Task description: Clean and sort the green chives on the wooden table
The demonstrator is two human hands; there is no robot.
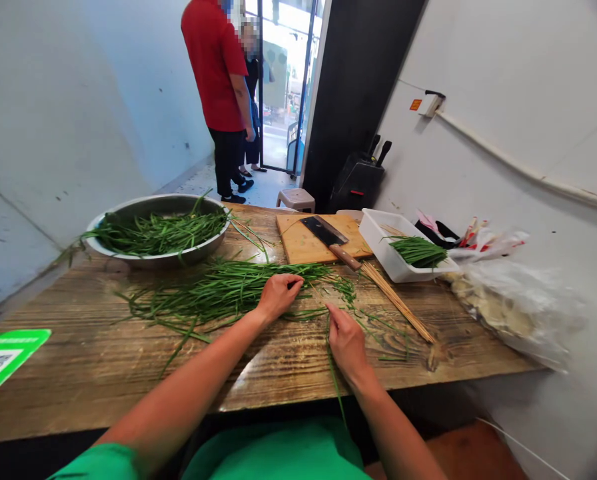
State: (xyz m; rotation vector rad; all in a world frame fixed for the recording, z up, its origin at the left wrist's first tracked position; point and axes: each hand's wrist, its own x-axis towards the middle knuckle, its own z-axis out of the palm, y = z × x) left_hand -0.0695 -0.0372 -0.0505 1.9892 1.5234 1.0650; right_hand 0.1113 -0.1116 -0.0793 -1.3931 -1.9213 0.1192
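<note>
A long pile of garlic chives (pixel 223 287) lies across the wooden table (pixel 78 360). My left hand (pixel 280 295) is at the right part of the pile, its fingers closed in a pinch; what they hold, if anything, is too small to make out. Lower and to the right, my right hand (pixel 347 339) is closed on a chive stalk (pixel 334 380), which hangs down past the table's front edge. Chopped chive bits (pixel 345 290) are scattered beyond the right hand. A bundle of bamboo skewers (pixel 397 303) lies to the right.
A metal basin (pixel 153 260) of chives stands back left. A cleaver (pixel 323 231) rests on the cutting board (pixel 296 247). A white bin (pixel 386 250) holds bundled chives (pixel 418 252). Plastic bags (pixel 518 300) lie at right. Two people stand by the doorway.
</note>
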